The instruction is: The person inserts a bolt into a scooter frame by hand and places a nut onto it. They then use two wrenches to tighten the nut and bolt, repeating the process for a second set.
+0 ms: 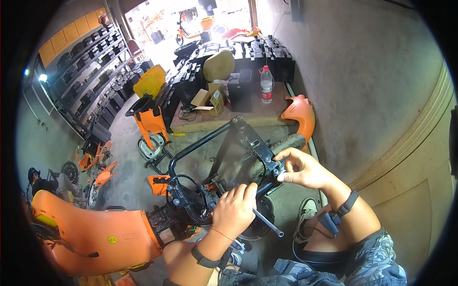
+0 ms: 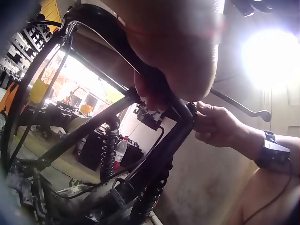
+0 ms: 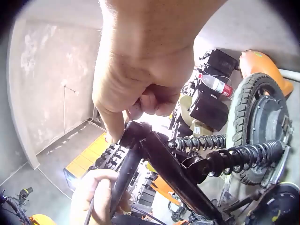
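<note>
A black tubular frame (image 1: 200, 144) stands before the person, with a flat bracket (image 1: 257, 147) at its upper end. The left hand (image 1: 234, 209) is curled round a silver wrench (image 1: 269, 223), close against a frame tube; the wrench's ring end points down and right. At the bracket's lower end the right hand (image 1: 305, 170) pinches a small bolt or fitting (image 1: 278, 168) between thumb and forefinger. In the left wrist view the right hand (image 2: 218, 125) touches the tube's end, and the wrench (image 2: 239, 107) sticks out. The right wrist view shows both hands at the tube, fingertips partly hidden.
A wheel (image 3: 255, 126) and coil shocks (image 3: 243, 157) sit beside the frame. An orange body panel (image 1: 105, 233) lies at lower left. Behind are a low platform (image 1: 186, 125) with a bottle (image 1: 266, 86), a carton (image 1: 216, 99) and several black boxes. A wall rises at right.
</note>
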{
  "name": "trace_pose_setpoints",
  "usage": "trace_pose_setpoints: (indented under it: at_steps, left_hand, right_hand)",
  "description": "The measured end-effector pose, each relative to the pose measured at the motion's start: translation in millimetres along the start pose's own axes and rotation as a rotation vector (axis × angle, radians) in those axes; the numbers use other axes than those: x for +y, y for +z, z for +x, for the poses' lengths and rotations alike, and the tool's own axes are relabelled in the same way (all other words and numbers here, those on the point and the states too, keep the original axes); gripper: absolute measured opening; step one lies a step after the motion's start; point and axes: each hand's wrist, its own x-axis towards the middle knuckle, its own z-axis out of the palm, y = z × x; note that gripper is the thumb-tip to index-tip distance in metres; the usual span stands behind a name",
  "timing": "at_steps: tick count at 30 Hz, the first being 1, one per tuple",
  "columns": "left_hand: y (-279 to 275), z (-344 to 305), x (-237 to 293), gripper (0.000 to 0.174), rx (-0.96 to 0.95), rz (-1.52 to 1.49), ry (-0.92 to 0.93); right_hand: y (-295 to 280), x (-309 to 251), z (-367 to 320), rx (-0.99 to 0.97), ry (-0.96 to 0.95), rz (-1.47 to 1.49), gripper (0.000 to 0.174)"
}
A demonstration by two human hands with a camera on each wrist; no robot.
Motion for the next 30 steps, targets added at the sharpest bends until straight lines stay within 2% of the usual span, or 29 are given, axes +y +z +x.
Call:
trace_pose_setpoints:
  at_steps: [3, 6, 7, 10, 12, 16, 20, 27, 30]
  left_hand:
    - [0, 1, 0, 0.032, 0.003, -0.001, -0.003]
    - [-1, 2, 2, 0.030, -0.001, 0.016, -0.010]
    - [-1, 1, 1, 0.029, -0.013, -0.012, -0.016]
    - [-1, 2, 0, 0.031, -0.028, -0.003, -0.010]
    - [-1, 3, 1, 0.033, -0.015, -0.006, -0.010]
    - [-1, 2, 2, 0.034, -0.021, -0.007, -0.008]
    - [-2, 3, 1, 0.033, -0.039, -0.018, -0.017]
    - [-2, 2, 2, 0.033, -0.039, -0.001, -0.025]
    - [-2, 2, 1, 0.032, -0.039, -0.006, -0.009]
  right_hand:
    - [0, 6, 2, 0.050, 0.041, -0.033, 0.037]
    - [-4, 1, 1, 0.065, 0.029, -0.053, 0.023]
    - [-4, 3, 4, -0.012, -0.024, 0.012, 0.035]
    - [-5, -4, -2, -0.073, -0.041, -0.129, 0.055]
    - [-3, 2, 0, 0.000, -0.029, -0.137, 0.042]
    - [-6, 6, 2, 0.057, -0.036, -0.115, 0.033]
    - [-6, -4, 0, 0.010, 0.007, -0.072, 0.033]
    - [-5, 6, 2, 0.078, -0.083, -0.188, 0.028]
    - [-2, -3, 0, 0.078, -0.068, -0.095, 0.039]
